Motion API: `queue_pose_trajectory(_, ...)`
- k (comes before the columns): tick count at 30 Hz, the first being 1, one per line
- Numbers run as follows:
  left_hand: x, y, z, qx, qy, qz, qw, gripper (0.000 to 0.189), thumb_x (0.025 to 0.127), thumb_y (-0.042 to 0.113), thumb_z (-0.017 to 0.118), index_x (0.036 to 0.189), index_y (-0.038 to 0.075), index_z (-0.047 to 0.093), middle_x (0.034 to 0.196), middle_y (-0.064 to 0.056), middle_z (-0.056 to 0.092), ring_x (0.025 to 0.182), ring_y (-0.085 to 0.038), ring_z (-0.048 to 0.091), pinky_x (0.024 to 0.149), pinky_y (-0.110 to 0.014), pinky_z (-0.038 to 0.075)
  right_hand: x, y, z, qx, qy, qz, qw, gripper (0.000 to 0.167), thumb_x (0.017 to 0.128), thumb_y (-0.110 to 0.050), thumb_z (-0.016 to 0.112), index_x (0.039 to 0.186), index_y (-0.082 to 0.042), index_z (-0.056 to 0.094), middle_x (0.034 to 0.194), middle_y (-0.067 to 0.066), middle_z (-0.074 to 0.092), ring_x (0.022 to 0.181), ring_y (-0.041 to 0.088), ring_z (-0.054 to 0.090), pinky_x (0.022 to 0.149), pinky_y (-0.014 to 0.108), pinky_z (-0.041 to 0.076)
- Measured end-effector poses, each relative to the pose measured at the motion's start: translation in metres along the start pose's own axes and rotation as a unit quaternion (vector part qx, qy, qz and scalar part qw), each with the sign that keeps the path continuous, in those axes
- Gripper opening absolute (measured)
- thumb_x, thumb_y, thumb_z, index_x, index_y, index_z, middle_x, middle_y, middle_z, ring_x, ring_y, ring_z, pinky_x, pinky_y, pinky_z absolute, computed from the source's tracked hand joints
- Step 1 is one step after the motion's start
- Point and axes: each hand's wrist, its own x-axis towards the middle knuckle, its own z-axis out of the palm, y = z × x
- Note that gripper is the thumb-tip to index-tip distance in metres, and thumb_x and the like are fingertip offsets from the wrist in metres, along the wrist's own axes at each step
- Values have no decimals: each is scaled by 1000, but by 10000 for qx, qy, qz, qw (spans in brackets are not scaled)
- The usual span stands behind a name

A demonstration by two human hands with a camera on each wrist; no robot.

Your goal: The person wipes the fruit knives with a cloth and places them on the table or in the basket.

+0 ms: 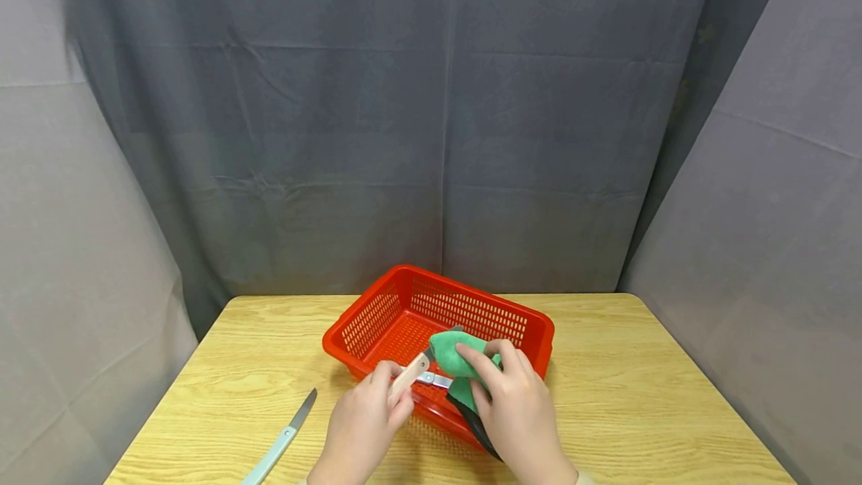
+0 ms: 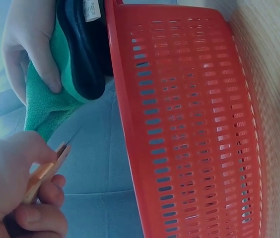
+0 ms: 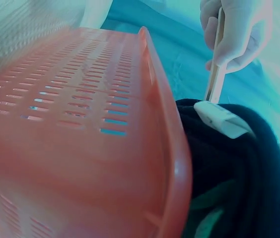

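My left hand [image 1: 367, 418] grips the pale wooden handle of a knife [image 1: 408, 379], its blade pointing up and away over the red basket [image 1: 438, 419]. A green cloth with a black edge [image 1: 465, 354] is wrapped over the middle of that blade, and the tip shows beyond it. With thumb and fingers my right hand [image 1: 518, 410] pinches the cloth against the blade. The cloth's black edge and white tag [image 3: 222, 119] hang beside the basket rim. Another knife [image 1: 434, 379] with a light handle is seen at the basket's near side, partly hidden by the cloth.
A knife with a light blue handle [image 1: 272, 455] lies on the wooden table [image 1: 646, 388], left of my left hand. The slotted basket stands at an angle near the table's far edge. Grey curtains [image 1: 350, 133] hang behind and on both sides.
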Motion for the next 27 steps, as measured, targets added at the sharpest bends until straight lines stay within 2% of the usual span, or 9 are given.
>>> queue_pose_trajectory(14,1,4,-1,-23,113,298,9995,30,75,12,82,100,11,65,63,11,46,49,3,27,44,-11,23,-1,3,5,21,-45,99,9999,52,70,-1,90,115,-24,78,97,3,59,75,16,56,54,26,51)
queue_pose_trajectory(27,2,5,-3,-72,148,319,9994,29,75,12,81,99,10,65,63,11,46,49,5,26,43,-10,22,0,11,8,56,-36,397,9992,52,70,-1,90,115,-23,78,98,5,60,81,20,60,59,32,56)
